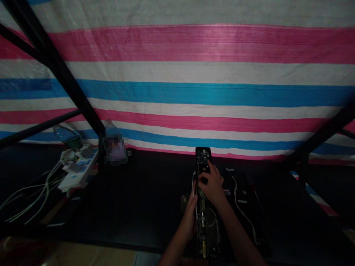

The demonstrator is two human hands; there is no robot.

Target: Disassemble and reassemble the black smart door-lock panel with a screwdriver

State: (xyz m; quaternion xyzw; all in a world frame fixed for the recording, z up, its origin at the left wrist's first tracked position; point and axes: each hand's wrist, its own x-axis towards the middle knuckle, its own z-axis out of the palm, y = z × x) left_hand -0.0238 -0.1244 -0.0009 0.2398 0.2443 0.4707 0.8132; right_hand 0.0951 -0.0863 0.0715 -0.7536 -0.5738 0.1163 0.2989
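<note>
Your black gadget, with its tiny inside parts showing, is near the far edge of the black worktop, a bit right of the middle. Your left hand is closed around its lower left side, though some fingers are hidden. Your right hand is over its front. The thumb and a finger curl into a ring, almost closed; I cannot tell if they pinch anything. Another finger reaches up to the small parts. A white cord runs beside the gadget's left side.
</note>
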